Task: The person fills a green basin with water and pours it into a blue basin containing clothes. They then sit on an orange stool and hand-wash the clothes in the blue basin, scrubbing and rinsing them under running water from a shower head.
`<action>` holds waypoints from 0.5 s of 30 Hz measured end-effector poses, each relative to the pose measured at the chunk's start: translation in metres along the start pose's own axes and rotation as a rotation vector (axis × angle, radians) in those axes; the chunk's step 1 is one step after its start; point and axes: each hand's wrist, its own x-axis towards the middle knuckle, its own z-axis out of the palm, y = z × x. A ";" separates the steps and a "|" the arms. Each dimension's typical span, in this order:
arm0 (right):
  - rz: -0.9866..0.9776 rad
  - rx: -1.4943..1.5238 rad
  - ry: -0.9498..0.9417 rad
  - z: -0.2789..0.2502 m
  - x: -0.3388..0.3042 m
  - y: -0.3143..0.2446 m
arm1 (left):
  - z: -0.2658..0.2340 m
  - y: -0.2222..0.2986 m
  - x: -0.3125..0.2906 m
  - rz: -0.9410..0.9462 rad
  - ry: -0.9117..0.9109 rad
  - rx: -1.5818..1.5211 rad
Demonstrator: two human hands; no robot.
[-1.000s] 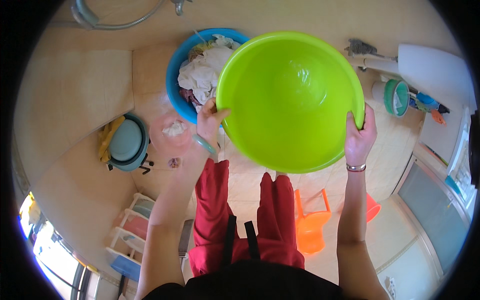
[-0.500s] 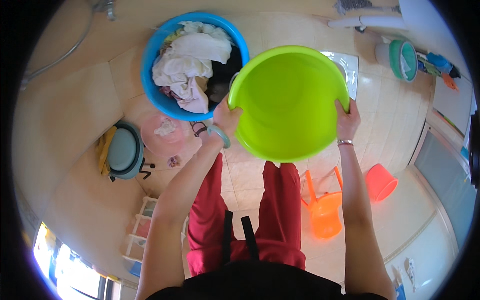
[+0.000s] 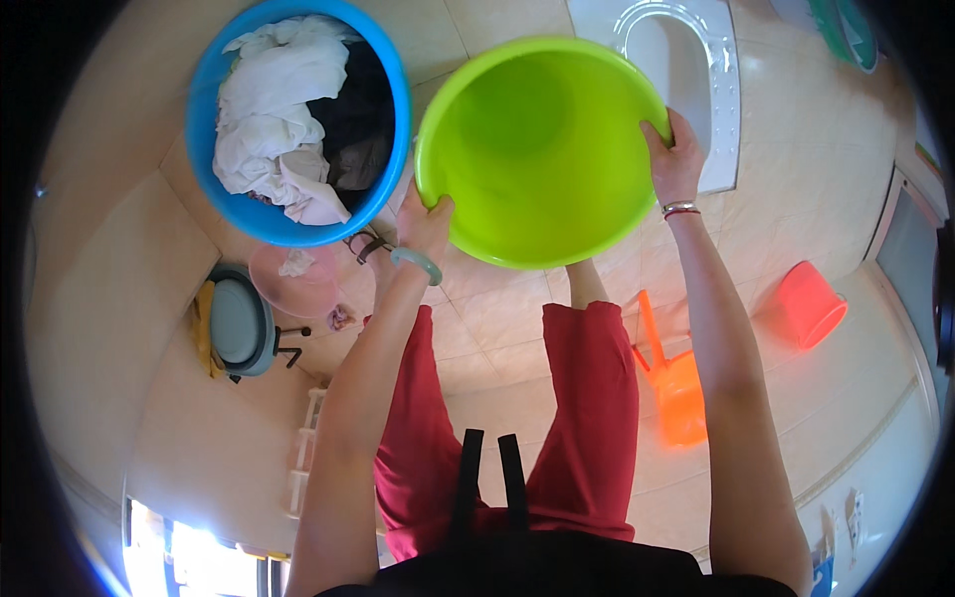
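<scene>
Both my hands grip a large bright green basin [image 3: 542,169] by its rim, and I see down into its bare inside. My left hand [image 3: 425,221], with a pale green bangle at the wrist, has its thumb over the left rim. On the opposite rim my right hand [image 3: 677,164] holds on, its thumb also inside; a bracelet circles that wrist. Most of the fingers are hidden behind the basin. Left of it, a blue tub [image 3: 400,129] contains white cloth [image 3: 269,129] and dark cloth [image 3: 358,104]. The basin's left rim nearly meets the tub's edge in this view.
A squat toilet [image 3: 724,109] lies at the far right behind the basin. An orange chair [image 3: 681,398] and a coral bucket [image 3: 811,303] stand at the right. On the left are a pink basin [image 3: 288,284], a grey-blue round stool [image 3: 239,318] and a white rack [image 3: 301,448].
My view has shifted, so the blue tub now appears further left and the squat toilet shows more. The green basin is still in both hands, and my legs are wider apart.
</scene>
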 end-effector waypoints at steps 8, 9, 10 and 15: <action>-0.392 -0.346 0.228 0.018 -0.006 -0.041 | 0.017 0.060 -0.002 0.528 0.315 0.340; -0.452 -0.361 0.230 0.024 -0.009 -0.053 | 0.018 0.070 -0.001 0.612 0.293 0.296; -0.420 -0.228 0.093 0.041 -0.016 -0.054 | 0.022 0.078 0.004 0.681 0.280 0.417; -0.216 -0.174 -0.557 0.185 -0.019 0.036 | 0.030 0.098 0.071 0.930 0.209 0.773</action>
